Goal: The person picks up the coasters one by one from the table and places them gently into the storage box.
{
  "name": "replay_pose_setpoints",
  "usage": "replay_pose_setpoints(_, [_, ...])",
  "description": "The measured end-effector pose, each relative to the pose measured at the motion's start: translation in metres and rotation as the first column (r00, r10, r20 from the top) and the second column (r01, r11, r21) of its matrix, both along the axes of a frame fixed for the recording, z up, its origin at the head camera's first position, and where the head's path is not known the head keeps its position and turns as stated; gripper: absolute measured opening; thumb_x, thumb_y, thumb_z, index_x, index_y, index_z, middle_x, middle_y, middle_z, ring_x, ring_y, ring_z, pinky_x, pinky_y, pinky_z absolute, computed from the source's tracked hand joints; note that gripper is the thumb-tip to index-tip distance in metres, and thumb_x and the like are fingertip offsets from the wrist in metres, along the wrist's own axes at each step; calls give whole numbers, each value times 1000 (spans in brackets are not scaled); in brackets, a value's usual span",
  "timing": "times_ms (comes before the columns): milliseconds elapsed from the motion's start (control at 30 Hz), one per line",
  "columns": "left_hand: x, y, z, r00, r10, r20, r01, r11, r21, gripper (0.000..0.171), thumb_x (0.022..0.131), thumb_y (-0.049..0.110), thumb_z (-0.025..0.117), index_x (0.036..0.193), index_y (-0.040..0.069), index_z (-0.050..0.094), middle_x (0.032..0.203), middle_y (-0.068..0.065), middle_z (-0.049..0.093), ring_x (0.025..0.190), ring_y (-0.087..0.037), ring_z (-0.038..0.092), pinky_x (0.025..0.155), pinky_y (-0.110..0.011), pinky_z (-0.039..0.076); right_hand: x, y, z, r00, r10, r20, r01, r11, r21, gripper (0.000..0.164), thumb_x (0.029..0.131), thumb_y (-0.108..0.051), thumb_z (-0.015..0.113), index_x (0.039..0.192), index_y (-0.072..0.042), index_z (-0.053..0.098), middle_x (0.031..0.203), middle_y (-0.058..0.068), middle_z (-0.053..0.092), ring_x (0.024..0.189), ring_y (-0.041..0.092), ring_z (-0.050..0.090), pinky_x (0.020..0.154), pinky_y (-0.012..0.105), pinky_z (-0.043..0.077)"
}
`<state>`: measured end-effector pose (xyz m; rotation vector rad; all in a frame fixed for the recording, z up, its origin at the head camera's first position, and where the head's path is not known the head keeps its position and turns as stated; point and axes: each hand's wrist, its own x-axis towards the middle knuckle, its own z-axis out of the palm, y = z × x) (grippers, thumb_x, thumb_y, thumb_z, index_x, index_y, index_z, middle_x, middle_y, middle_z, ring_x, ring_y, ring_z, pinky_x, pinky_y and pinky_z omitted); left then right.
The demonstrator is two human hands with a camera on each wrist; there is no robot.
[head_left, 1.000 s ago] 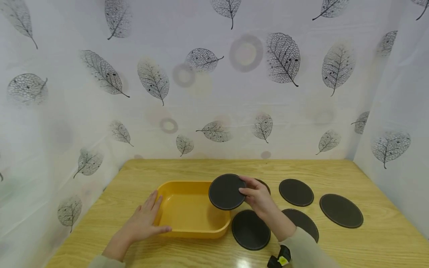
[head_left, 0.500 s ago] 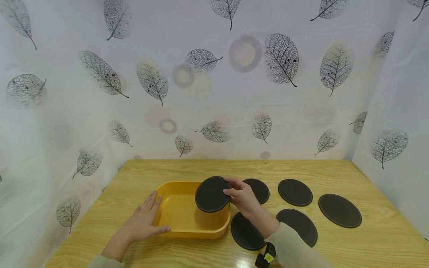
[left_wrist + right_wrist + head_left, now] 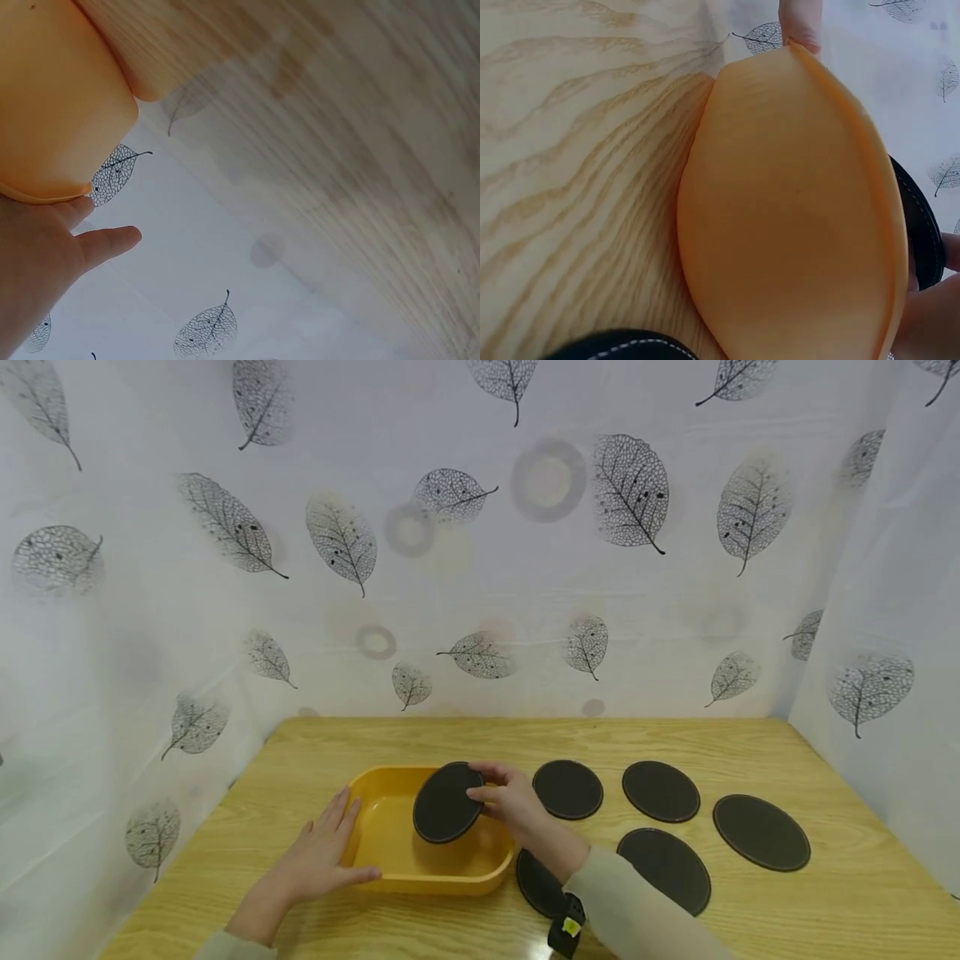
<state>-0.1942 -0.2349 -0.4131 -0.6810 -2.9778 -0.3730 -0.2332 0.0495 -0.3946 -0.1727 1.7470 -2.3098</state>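
A round black coaster (image 3: 447, 803) with a stitched edge is pinched at its right side between the thumb and fingers of my right hand (image 3: 517, 802). It is held tilted over the yellow rectangular tray (image 3: 435, 885). In the right wrist view the coaster (image 3: 921, 225) shows partly behind the tray's wall (image 3: 795, 195). My left hand (image 3: 318, 852) rests at the tray's left side, its fingers straight along the rim and the thumb at the front left corner. The left wrist view shows the same hand (image 3: 45, 247) touching the tray's edge.
Several more black coasters lie flat on the wooden table (image 3: 825, 918) right of the tray, among them a back one (image 3: 567, 789), a far right one (image 3: 761, 832) and one partly under my right forearm (image 3: 540, 885). A leaf-patterned white curtain (image 3: 480, 560) encloses the back and sides.
My right hand has carried the coaster leftward from the tray's right rim to over its middle, lowering slightly and tilting it more. The left hand has stayed at the tray.
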Motion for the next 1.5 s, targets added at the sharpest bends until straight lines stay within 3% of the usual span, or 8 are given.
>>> replay_pose_setpoints(300, [0,0,2,1000,-8,-1,8,1000,11,101,71,60,59,134,-11,23,141,-29,10,126,-43,17,85,-66,24,-5,-9,0,1000,-2,4,2,1000,29,42,78,10,57,119,10,48,107,18,49,79,15,57,68,29,50])
replay_pose_setpoints(1067, [1,1,1,1000,-3,7,2,1000,25,100,72,59,59,134,-10,23,141,-29,8,126,-43,16,87,-65,23,-2,-19,4,997,78,4,-78,996,32,46,81,8,56,125,10,43,115,23,45,87,16,57,76,35,48])
replay_pose_setpoints(1300, [2,1,3,1000,-12,15,11,1000,29,99,73,58,58,135,-11,22,141,-29,7,126,-43,15,88,-65,22,-3,-12,3,994,-5,-113,18,993,120,40,79,6,59,118,10,50,112,26,50,91,21,57,78,32,48])
replay_pose_setpoints(1500, [2,1,3,1000,-15,20,15,1000,25,100,73,59,58,135,-11,21,141,-29,6,127,-43,14,88,-65,22,-2,1,8,988,51,-144,-22,981,194,41,82,-2,59,121,7,49,117,24,49,101,27,53,83,35,45])
